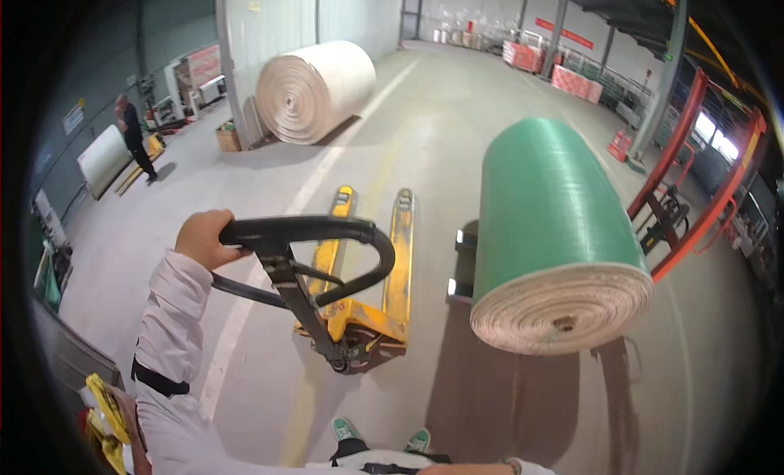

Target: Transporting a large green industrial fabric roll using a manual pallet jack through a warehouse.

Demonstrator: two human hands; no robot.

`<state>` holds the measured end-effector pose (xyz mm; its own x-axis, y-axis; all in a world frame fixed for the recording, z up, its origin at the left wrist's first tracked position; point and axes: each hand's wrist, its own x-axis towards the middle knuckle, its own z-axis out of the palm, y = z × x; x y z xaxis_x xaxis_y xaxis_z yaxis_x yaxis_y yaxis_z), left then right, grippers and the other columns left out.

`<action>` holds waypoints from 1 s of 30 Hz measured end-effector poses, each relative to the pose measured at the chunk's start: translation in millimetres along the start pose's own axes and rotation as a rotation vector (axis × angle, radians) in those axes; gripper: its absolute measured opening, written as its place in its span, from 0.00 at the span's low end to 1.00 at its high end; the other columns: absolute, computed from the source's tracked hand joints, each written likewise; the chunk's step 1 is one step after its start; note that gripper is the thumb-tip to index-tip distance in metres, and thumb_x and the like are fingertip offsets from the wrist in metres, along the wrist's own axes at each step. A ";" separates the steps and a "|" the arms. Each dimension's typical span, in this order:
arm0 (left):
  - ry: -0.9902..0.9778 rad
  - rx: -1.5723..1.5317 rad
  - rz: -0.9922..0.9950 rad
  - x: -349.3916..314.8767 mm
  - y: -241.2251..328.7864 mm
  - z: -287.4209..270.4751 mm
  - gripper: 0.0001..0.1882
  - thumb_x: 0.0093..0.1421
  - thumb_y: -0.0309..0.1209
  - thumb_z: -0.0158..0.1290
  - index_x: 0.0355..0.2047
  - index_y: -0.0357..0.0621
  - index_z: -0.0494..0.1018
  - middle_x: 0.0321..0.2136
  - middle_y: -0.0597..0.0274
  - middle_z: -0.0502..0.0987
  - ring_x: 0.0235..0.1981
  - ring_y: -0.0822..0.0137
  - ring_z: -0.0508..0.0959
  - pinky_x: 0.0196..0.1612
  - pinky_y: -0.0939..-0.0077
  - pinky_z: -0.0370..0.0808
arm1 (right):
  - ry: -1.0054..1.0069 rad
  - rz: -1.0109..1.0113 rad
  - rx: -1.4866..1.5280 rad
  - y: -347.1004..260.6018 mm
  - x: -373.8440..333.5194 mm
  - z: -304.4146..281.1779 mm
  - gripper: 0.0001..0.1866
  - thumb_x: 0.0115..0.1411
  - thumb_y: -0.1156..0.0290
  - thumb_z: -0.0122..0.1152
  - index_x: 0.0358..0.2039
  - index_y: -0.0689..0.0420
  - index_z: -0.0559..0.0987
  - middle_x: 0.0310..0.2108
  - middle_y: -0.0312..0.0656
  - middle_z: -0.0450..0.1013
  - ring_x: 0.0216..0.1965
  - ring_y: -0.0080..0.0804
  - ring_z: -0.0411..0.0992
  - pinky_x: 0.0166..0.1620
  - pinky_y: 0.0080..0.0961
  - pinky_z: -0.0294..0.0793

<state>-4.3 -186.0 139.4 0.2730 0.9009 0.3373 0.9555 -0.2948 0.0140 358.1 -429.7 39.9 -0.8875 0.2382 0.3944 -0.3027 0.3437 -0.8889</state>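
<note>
My left hand (208, 240) is closed around the left end of the black loop handle (306, 227) of a hand pallet truck. The truck's yellow forks (398, 267) point away from me, low over the floor, with nothing on them. Only a strip of my right hand (467, 469) shows at the lower edge, close to my body; its fingers cannot be made out. To the right of the truck, a big roll of green sheeting (555, 201) lies on its side above the floor, its pale coiled end toward me. Two dark fork tips stick out from under its left side.
An orange-red lifting frame (710, 199) stands just right of the green roll. A large whitish roll (343, 79) lies ahead left by a wall corner. Farther left, a person (133, 136) stands by another pale roll (104, 160). Red-and-white stacks (576, 83) line the far right.
</note>
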 end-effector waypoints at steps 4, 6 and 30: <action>-0.092 0.142 0.007 -46.6 25.4 -30.8 0.19 0.31 0.40 0.62 0.19 0.43 0.68 0.17 0.55 0.71 0.23 0.53 0.72 0.26 0.65 0.67 | 0.108 0.051 -0.060 -20.1 -41.5 14.0 0.12 0.55 0.62 0.48 0.25 0.58 0.69 0.26 0.41 0.66 0.37 0.41 0.62 0.45 0.38 0.56; -0.262 0.085 0.026 -76.7 36.7 -45.8 0.18 0.32 0.40 0.62 0.21 0.45 0.69 0.18 0.56 0.71 0.24 0.53 0.72 0.27 0.64 0.67 | -0.009 0.097 -0.058 -26.9 -57.1 13.6 0.12 0.55 0.62 0.48 0.25 0.58 0.70 0.26 0.41 0.66 0.36 0.41 0.63 0.45 0.38 0.54; -0.540 -0.068 0.211 -245.9 111.2 -66.9 0.11 0.35 0.31 0.53 0.23 0.47 0.68 0.16 0.55 0.70 0.22 0.52 0.72 0.26 0.62 0.68 | 0.393 0.606 -0.804 -25.6 18.3 18.9 0.29 0.41 0.63 0.62 0.45 0.58 0.66 0.45 0.48 0.62 0.44 0.45 0.63 0.48 0.35 0.61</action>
<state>27.3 -461.5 121.0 0.4919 0.8500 -0.1884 0.8699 -0.4889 0.0652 343.0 -451.3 65.4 -0.5960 0.7947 0.1148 0.5932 0.5321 -0.6041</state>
